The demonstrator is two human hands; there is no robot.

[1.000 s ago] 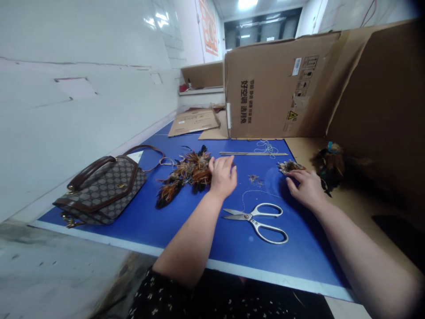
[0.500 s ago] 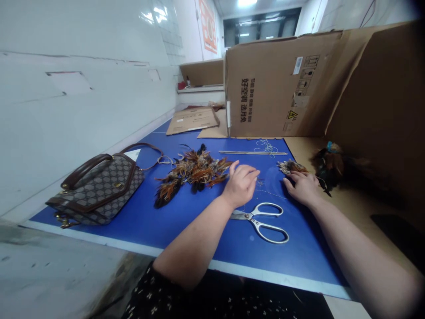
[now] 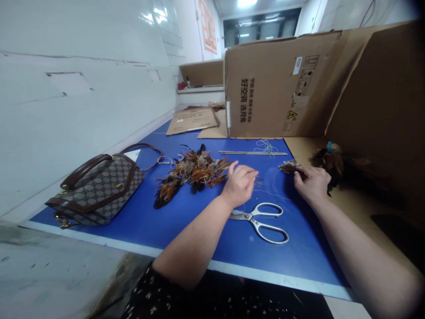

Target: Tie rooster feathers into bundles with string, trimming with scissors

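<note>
My left hand (image 3: 239,185) is closed in a pinch over the middle of the blue table. What its fingertips hold, if anything, is too small to make out. A thin thread (image 3: 270,193) runs across the table from near that hand toward the right. At the right, my right hand (image 3: 312,184) pinches the edge of a small bunch of feathers (image 3: 288,166) between thumb and forefinger. Scissors (image 3: 262,221) with silver handles lie just below my left hand, blades pointing left. A larger pile of brown and black feathers (image 3: 195,170) spreads to the left of that hand.
A patterned handbag (image 3: 99,188) sits at the left. Behind my hands lie a thin stick (image 3: 253,153) and tangled pale string (image 3: 265,146). A large cardboard box (image 3: 272,97) stands at the back. Dark feathers with a blue tie (image 3: 330,148) lie on cardboard at the right.
My right hand has shifted right from lying over the small feather bunch, and its thumb and forefinger have closed at the bunch's edge. My left hand has hardly moved.
</note>
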